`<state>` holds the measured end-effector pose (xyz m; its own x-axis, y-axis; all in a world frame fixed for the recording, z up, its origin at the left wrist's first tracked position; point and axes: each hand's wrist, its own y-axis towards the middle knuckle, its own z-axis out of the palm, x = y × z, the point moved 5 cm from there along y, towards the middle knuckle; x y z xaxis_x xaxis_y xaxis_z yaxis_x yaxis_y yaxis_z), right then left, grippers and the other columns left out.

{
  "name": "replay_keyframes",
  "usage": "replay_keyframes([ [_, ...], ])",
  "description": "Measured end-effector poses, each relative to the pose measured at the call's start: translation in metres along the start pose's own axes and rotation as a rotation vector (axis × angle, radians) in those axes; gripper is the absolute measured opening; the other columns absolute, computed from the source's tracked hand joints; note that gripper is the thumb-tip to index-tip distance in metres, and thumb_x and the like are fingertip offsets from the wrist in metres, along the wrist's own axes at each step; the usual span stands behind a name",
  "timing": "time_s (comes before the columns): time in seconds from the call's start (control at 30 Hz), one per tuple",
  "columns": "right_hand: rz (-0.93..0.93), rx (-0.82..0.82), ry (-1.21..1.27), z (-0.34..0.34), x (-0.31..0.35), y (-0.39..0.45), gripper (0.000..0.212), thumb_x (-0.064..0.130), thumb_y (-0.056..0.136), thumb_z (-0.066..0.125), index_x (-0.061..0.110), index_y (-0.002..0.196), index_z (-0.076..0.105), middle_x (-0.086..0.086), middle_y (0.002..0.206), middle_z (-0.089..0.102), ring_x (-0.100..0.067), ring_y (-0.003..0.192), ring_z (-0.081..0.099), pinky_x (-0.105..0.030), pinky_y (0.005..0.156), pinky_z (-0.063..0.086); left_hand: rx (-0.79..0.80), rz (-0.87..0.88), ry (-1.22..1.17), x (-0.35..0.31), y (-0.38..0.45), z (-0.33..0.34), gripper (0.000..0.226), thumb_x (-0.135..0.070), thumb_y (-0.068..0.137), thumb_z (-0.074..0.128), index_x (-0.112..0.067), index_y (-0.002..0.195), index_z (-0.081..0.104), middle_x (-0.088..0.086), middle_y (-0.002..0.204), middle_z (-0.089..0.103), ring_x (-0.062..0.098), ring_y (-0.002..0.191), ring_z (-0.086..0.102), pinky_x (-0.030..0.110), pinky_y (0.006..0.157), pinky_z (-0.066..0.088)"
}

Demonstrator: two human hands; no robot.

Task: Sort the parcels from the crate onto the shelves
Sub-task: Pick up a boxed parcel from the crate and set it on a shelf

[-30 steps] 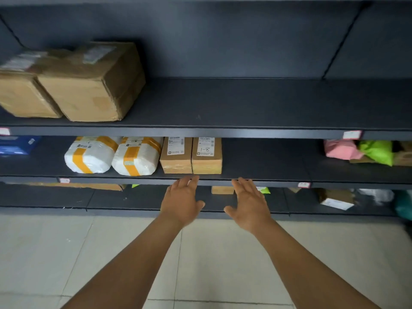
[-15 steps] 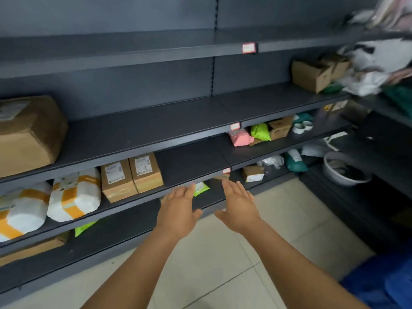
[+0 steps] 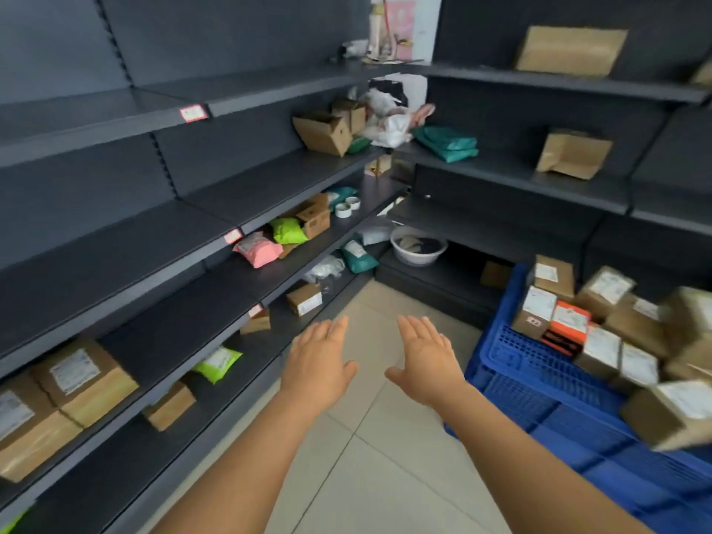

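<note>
Left of the blue crate [image 3: 539,364], both hands are hovering over the floor tiles, the left hand [image 3: 314,364] and right hand [image 3: 425,360] flat, fingers straight, holding nothing. Parcels [image 3: 601,333] are sitting piled inside the crate; dark shelves [image 3: 162,240] are standing further left.

A pale tiled floor [image 3: 385,449] runs between the racks; a white basin [image 3: 418,253] sits low in the corner, something grey and beige inside it; two rolls of tape [image 3: 346,207] lie side by side farther up; small red-and-white tags [image 3: 193,112] are fixed to the rack's front edges.
</note>
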<state>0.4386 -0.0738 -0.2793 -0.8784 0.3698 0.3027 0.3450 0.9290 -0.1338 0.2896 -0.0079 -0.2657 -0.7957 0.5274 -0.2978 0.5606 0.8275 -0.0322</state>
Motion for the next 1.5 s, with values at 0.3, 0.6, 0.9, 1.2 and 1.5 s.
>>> replay_keyframes([
  [0.3, 0.218, -0.071, 0.053, -0.040, -0.148, -0.036, 0.087, 0.036, 0.091, 0.060, 0.016, 0.154, 0.005, 0.002, 0.161, 0.004, -0.022, 0.149, -0.004, -0.041, 0.120, 0.007, 0.079, 0.219, 0.004, -0.151, 0.041, 0.047, 0.074, -0.043, 0.094, 0.053, -0.022, 0.153, 0.013, 0.000, 0.154, 0.028, 0.021, 0.142, 0.024, 0.034, 0.115, 0.019],
  [0.6, 0.333, -0.076, 0.075, -0.070, -0.309, -0.057, 0.087, 0.040, 0.090, 0.059, 0.017, 0.154, 0.005, 0.001, 0.161, 0.005, -0.022, 0.149, -0.002, -0.041, 0.119, 0.010, 0.146, 0.275, 0.036, -0.302, 0.076, 0.106, 0.072, -0.042, 0.096, 0.051, -0.021, 0.153, 0.014, -0.001, 0.154, 0.029, 0.021, 0.140, 0.028, 0.036, 0.113, 0.025],
  [0.9, 0.409, -0.068, 0.098, -0.082, -0.415, -0.051, 0.088, 0.041, 0.085, 0.065, 0.018, 0.152, 0.013, 0.001, 0.156, 0.021, -0.020, 0.145, 0.016, -0.041, 0.118, 0.020, 0.211, 0.258, 0.104, -0.378, 0.115, 0.160, 0.072, -0.043, 0.096, 0.049, -0.020, 0.154, 0.012, 0.000, 0.152, 0.034, 0.021, 0.139, 0.032, 0.037, 0.115, 0.026],
  [1.2, 0.469, 0.006, 0.114, -0.076, -0.469, 0.010, 0.089, 0.039, 0.087, 0.064, 0.017, 0.153, 0.009, -0.001, 0.160, 0.013, -0.023, 0.148, 0.007, -0.043, 0.120, 0.013, 0.280, 0.287, 0.152, -0.401, 0.197, 0.199, 0.070, -0.043, 0.097, 0.047, -0.021, 0.153, 0.012, 0.000, 0.153, 0.033, 0.021, 0.139, 0.033, 0.037, 0.113, 0.028],
  [1.5, 0.627, -0.004, 0.213, -0.059, -0.518, 0.109, 0.081, 0.041, 0.085, 0.065, 0.020, 0.149, 0.020, 0.001, 0.153, 0.028, -0.020, 0.141, 0.024, -0.041, 0.115, 0.023, 0.403, 0.303, 0.074, -0.411, 0.311, 0.254, 0.068, -0.042, 0.097, 0.047, -0.022, 0.153, 0.014, 0.001, 0.149, 0.039, 0.022, 0.134, 0.040, 0.037, 0.107, 0.038],
])
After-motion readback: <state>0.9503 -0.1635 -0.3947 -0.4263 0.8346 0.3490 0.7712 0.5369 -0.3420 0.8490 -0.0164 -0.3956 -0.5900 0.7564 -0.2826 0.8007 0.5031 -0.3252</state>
